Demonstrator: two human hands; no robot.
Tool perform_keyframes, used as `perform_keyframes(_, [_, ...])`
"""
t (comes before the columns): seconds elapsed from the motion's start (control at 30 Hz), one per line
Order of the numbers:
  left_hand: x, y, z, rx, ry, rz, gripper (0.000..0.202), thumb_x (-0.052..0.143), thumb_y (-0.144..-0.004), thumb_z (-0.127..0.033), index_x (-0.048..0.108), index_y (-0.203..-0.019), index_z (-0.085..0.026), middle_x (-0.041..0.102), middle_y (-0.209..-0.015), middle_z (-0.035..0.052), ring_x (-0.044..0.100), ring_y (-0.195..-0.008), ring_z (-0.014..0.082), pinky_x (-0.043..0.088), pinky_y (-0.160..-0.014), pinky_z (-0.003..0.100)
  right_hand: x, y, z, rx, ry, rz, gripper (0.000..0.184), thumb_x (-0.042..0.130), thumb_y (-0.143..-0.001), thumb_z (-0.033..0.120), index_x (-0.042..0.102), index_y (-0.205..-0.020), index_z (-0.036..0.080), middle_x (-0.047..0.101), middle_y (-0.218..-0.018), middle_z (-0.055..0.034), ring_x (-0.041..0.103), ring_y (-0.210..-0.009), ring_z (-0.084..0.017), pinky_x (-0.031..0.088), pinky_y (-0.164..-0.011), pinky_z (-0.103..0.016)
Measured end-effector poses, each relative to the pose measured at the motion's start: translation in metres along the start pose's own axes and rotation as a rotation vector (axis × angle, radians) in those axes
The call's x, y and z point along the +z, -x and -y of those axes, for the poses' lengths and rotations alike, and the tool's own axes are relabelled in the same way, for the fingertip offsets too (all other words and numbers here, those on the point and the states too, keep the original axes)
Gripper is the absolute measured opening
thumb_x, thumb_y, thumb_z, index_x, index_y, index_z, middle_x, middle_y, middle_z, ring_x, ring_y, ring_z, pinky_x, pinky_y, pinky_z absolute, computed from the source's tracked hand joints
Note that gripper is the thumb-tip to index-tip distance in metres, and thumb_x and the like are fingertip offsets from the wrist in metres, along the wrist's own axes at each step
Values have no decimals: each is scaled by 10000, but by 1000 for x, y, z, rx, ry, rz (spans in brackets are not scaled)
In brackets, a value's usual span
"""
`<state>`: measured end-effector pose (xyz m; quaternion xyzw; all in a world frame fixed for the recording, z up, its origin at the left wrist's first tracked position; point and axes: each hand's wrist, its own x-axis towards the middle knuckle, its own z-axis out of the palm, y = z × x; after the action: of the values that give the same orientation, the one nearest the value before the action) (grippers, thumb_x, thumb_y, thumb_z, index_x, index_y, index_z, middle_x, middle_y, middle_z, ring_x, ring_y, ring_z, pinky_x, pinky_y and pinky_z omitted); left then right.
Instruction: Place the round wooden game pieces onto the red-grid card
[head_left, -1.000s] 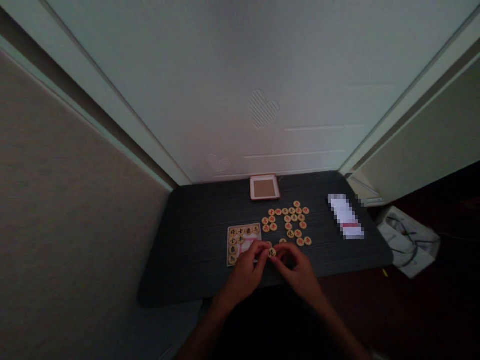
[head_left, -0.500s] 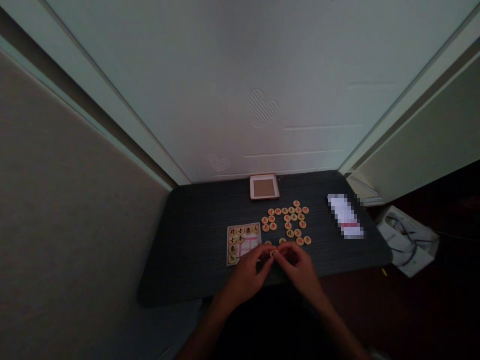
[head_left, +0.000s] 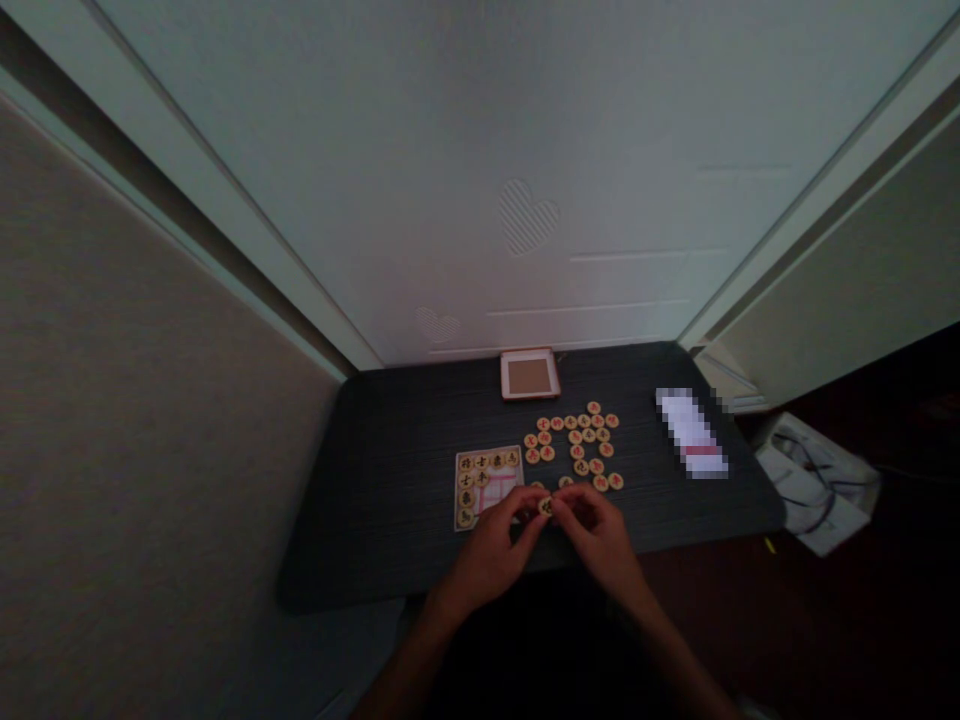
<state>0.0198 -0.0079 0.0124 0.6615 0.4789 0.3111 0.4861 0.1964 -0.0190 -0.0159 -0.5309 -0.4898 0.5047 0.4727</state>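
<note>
Between the fingertips of my left hand (head_left: 501, 535) and my right hand (head_left: 598, 528) is a round Chinese chess piece (head_left: 546, 507) with a dark character facing up. Both hands are closed in a pinch on it, near the table's front edge. Left of them lies a square tray (head_left: 499, 491) with a pink-lined bottom. Black-lettered pieces fill its top row and left column, and one more (head_left: 481, 479) sits inside that corner. Loose pieces (head_left: 577, 452), mostly red-lettered, lie spread beyond my hands. A couple of pieces just past my fingers are partly hidden.
A shallow box lid (head_left: 529, 376) rests at the back of the dark table (head_left: 390, 450), against the white panel (head_left: 465, 250). On the right lies a phone (head_left: 691, 432) with a blurred-out screen. Past the right edge, a white box (head_left: 817, 485) holds cables.
The piece in my fingers has turned so its dark character now shows. My right fingertips have shifted slightly off its face. The tray and loose pieces look unmoved.
</note>
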Motion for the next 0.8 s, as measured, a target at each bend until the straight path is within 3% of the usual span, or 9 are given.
perform_keyframes(0.37, [1,-1,-1,-9,63,-33,253,566,-970,-348,643,-1185,-241,719,-1148,55,682,-992,195,532,-935,354,1,2,4,-50,-9,37,228,688,-887,429,685,-994,228,726,-935,-55,707,-852,-211,583,-769,-330])
perform_keyframes(0.63, [-1,-5,0,-65,113,-76,180,637,-920,-361,681,-1015,-215,752,-1007,43,717,-911,195,566,-855,325,3,5,3,-88,71,83,174,658,-909,358,691,-1026,233,713,-922,-39,678,-832,-190,556,-769,-319])
perform_keyframes(0.8, [1,-6,3,-74,152,-117,144,647,-912,-331,676,-990,-213,751,-948,25,721,-878,182,566,-824,301,7,6,11,-207,184,88,180,657,-895,281,681,-1071,253,688,-928,-35,641,-793,-182,542,-737,-322])
